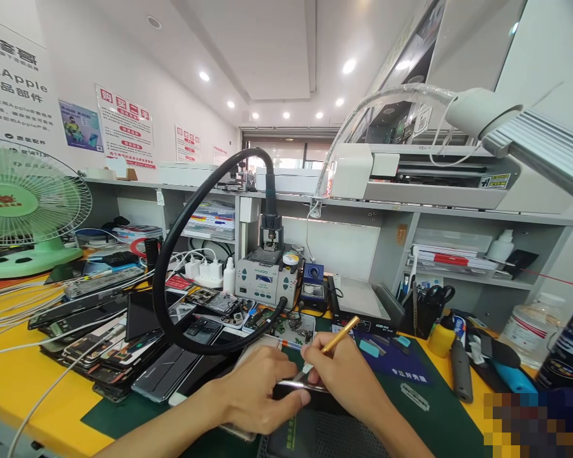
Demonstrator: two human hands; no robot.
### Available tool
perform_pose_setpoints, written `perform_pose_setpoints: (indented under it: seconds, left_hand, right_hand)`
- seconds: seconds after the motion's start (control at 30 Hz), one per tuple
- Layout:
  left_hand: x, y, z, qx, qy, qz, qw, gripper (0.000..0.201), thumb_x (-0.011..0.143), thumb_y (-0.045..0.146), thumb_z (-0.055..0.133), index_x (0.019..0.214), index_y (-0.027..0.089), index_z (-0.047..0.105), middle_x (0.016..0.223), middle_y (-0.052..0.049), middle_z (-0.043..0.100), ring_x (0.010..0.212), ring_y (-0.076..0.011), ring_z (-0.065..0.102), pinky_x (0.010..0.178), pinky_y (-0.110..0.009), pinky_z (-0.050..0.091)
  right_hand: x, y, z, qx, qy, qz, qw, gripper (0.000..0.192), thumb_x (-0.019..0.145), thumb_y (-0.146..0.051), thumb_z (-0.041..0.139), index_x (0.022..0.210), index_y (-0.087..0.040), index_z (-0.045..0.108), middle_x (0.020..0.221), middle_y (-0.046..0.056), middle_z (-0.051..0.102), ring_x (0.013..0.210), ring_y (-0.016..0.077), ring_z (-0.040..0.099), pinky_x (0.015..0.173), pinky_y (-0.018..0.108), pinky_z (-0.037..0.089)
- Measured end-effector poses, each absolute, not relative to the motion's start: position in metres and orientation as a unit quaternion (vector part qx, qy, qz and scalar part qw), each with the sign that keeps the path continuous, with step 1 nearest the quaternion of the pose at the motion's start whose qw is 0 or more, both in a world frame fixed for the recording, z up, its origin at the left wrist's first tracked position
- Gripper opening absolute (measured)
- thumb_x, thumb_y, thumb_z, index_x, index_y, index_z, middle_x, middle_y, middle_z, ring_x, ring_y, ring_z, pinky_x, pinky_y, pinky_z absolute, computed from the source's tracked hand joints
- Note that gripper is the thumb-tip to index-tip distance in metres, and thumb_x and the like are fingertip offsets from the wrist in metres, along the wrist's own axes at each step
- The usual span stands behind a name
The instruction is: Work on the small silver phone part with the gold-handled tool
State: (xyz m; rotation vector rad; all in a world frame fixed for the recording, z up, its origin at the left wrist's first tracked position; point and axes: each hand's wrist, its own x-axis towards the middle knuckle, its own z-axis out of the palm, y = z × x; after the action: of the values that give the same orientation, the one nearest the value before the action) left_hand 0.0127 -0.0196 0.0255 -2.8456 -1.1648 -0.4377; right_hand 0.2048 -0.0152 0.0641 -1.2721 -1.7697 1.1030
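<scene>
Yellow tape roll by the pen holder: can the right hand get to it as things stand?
Probably yes: the yellow tape roll sits unobstructed right of the right hand, though that hand holds a gold-handled tool.

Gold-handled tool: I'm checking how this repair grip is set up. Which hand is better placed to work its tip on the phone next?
The right hand, probably. It already holds the gold-handled tool like a pen, tip down at the dark flat phone. The left hand rests on the phone's edge, seemingly steadying it.
</scene>
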Motion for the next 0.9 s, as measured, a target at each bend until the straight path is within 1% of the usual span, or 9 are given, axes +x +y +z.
perform_pose_setpoints:
  seconds: [0.17, 0.4, 0.63, 0.8, 0.9]
  left_hand:
    - [0.013, -0.019, 0.027, -0.917, -0.375, -0.135, 0.018, 0.029, 0.102, 0.04, 0.068, 0.084, 0.018, 0.065, 0.074, 0.003, 0.063, 0.068, -0.0148, 0.063, 0.069, -0.032, 0.057]
    - [0.013, -0.021, 0.027, -0.918, -0.373, -0.136, 0.017, 0.027, 0.102, 0.039, 0.069, 0.086, 0.017, 0.066, 0.075, 0.003, 0.064, 0.07, -0.0151, 0.065, 0.07, -0.032, 0.058]
    - [0.012, -0.018, 0.022, -0.92, -0.356, -0.165, 0.005, 0.026, 0.101, 0.038, 0.07, 0.087, 0.017, 0.066, 0.077, 0.002, 0.065, 0.071, -0.0154, 0.065, 0.07, -0.032, 0.058]
    - [0.011, -0.016, 0.018, -0.923, -0.331, -0.197, -0.012, 0.025, 0.104, 0.04, 0.067, 0.095, 0.017, 0.068, 0.089, -0.001, 0.07, 0.076, -0.0161, 0.067, 0.074, -0.034, 0.059]
    - [0.011, -0.015, 0.017, -0.922, -0.323, -0.212, -0.017, 0.024, 0.103, 0.039, 0.068, 0.094, 0.017, 0.067, 0.085, 0.0, 0.068, 0.074, -0.0158, 0.066, 0.072, -0.033, 0.059]
  right_hand:
    - [0.205, -0.014, 0.065, -0.483, -0.684, 0.43, 0.337, 0.026, 0.088, -0.034, 0.061, 0.067, -0.022, 0.051, 0.057, -0.002, 0.059, 0.055, 0.0134, 0.053, 0.056, 0.026, 0.039]
    - [0.205, -0.014, 0.063, -0.474, -0.696, 0.428, 0.329, 0.029, 0.09, -0.038, 0.061, 0.067, -0.022, 0.051, 0.058, -0.003, 0.058, 0.058, 0.0147, 0.056, 0.059, 0.027, 0.041]
    - [0.203, -0.015, 0.063, -0.479, -0.713, 0.401, 0.318, 0.031, 0.092, -0.04, 0.06, 0.068, -0.021, 0.054, 0.061, -0.001, 0.059, 0.062, 0.016, 0.058, 0.061, 0.028, 0.039]
    - [0.202, -0.016, 0.066, -0.48, -0.724, 0.384, 0.313, 0.034, 0.095, -0.043, 0.057, 0.069, -0.021, 0.055, 0.066, 0.0, 0.062, 0.066, 0.0167, 0.058, 0.064, 0.029, 0.039]
    - [0.201, -0.018, 0.067, -0.481, -0.728, 0.38, 0.308, 0.035, 0.095, -0.044, 0.057, 0.07, -0.021, 0.054, 0.066, 0.0, 0.059, 0.065, 0.0163, 0.055, 0.063, 0.028, 0.037]
